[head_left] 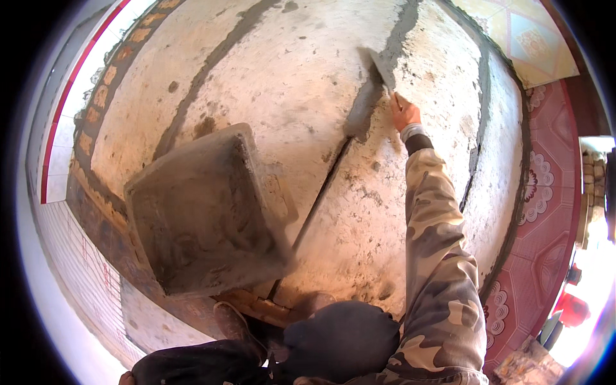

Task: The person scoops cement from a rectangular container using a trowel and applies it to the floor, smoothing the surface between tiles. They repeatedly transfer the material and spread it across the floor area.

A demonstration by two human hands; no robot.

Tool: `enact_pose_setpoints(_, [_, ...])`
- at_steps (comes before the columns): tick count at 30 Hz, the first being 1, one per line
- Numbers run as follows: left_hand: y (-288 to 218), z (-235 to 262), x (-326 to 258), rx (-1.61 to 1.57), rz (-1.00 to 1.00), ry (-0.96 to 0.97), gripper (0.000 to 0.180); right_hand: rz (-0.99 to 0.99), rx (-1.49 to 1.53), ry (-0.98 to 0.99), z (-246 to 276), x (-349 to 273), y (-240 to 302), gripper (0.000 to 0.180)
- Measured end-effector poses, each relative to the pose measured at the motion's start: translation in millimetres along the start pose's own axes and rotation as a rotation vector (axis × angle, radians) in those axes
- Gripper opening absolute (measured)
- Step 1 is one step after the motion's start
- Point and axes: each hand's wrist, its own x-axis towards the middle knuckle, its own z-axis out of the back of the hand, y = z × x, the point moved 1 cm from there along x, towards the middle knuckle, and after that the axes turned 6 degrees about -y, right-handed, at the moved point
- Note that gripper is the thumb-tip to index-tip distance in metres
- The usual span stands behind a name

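My right hand is closed around the handle of a trowel, its blade blurred. The blade lies over a strip of wet grey mortar that fills a seam between pale slabs. Nearer to me, the same seam is a narrow dark gap with no mortar in it. At the lower left edge, only a small bit of my left hand shows; its fingers are hidden. A square mortar tub, smeared with grey mortar inside, sits tilted on the slabs to the left.
More mortar-filled seams run along the left and right. A red patterned panel borders the right side, with a red object beyond it. A brick edging and white tiles with a red stripe line the left.
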Motion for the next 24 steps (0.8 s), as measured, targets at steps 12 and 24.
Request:
enact_pose_setpoints(12, [-0.4, 7.0, -1.9, 0.043, 0.045, -0.008, 0.036, -0.144, -0.22, -0.056, -20.7, 24.3, 17.0, 0.047])
enact_pose_setpoints(24, [-0.8, 8.9, -7.6, 0.0, 0.008, -0.002, 0.036, -0.405, 0.351, -0.025, 88.4, -137.5, 107.6, 0.035])
